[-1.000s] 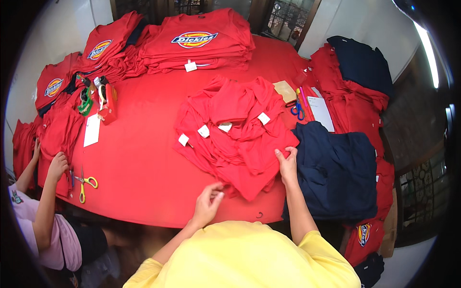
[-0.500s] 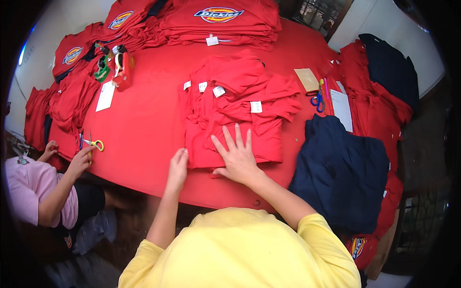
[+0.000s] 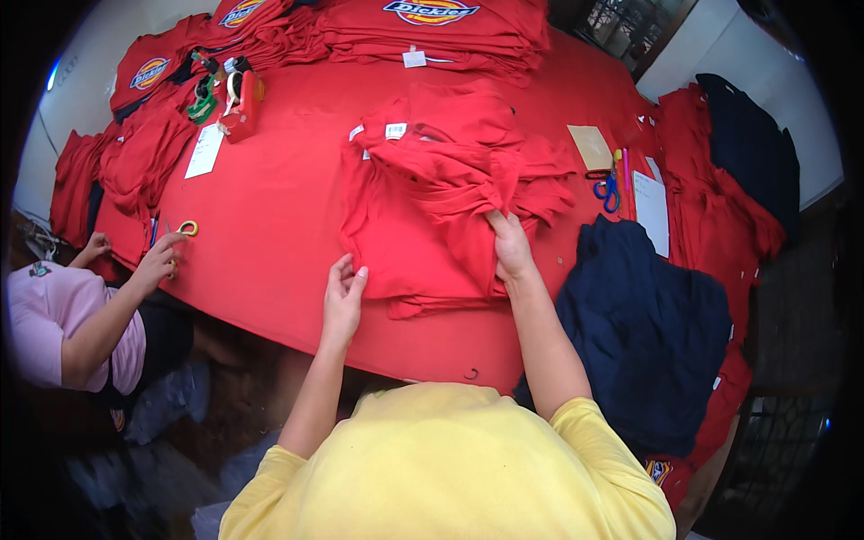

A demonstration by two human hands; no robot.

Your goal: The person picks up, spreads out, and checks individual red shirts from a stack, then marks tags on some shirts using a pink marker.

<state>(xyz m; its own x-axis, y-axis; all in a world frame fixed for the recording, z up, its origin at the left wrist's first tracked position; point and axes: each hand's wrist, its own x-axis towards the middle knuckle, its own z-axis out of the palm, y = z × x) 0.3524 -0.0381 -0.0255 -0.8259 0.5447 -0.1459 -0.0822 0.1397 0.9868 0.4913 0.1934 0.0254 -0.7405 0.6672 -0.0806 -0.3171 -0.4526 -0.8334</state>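
Observation:
A pile of red shirts (image 3: pixel 423 261) with white tags lies on the red-covered table in front of me. My right hand (image 3: pixel 510 247) grips a bunched fold of the top red shirt at the pile's right side, thumb over the cloth, and the fabric is raised and creased there. Beside the pile's lower left edge is my left hand (image 3: pixel 343 301), its fingers curved and apart from the thumb, with nothing between them. White tags (image 3: pixel 395 131) show along the far edge of the pile.
Navy garments (image 3: pixel 643 333) lie close on my right. Blue scissors (image 3: pixel 607 191), a brown card (image 3: pixel 589 147) and a white paper (image 3: pixel 651 212) lie beyond. A red tape dispenser (image 3: pixel 243 108) stands far left. A co-worker's hand (image 3: pixel 162 261) is near yellow-handled scissors (image 3: pixel 187 229).
My right hand has gone from lying flat on the shirts to gripping and lifting cloth at the right. The left hand's fingers have come apart at the left edge.

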